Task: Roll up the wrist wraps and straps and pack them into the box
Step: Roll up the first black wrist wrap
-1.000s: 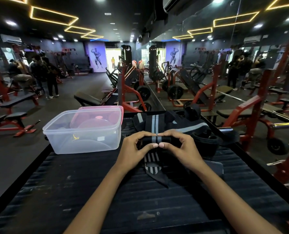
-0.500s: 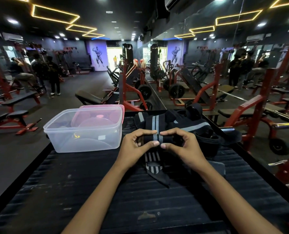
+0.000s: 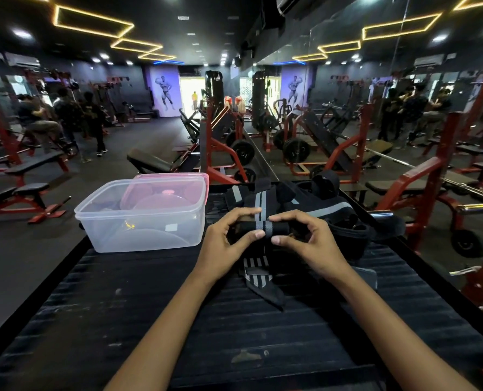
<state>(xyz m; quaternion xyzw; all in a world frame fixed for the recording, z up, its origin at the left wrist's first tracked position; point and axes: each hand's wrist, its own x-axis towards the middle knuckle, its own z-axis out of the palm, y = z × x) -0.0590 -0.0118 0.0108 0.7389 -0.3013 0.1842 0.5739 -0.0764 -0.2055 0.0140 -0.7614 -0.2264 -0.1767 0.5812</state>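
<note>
**Occlusions, head cam**

My view of the wrist wrap (image 3: 263,227) roll is blocked at both ends by the left hand (image 3: 225,246) and right hand (image 3: 309,244). The strap pile (image 3: 342,218) behind is too dark to separate or count. Box (image 3: 141,218) contents are blurred through the plastic. The bottom edge cuts off both forearms.

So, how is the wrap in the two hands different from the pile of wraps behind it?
The wrap in the hands is partly rolled into a tight tube, while the pile of wraps lies loose and unrolled. The left hand and right hand pinch the rolled wrap; nothing touches the pile. The rolled wrap's tail hangs toward the person; the pile sits farther back. Both are black with grey stripes, and both are outside the clear box.
</note>
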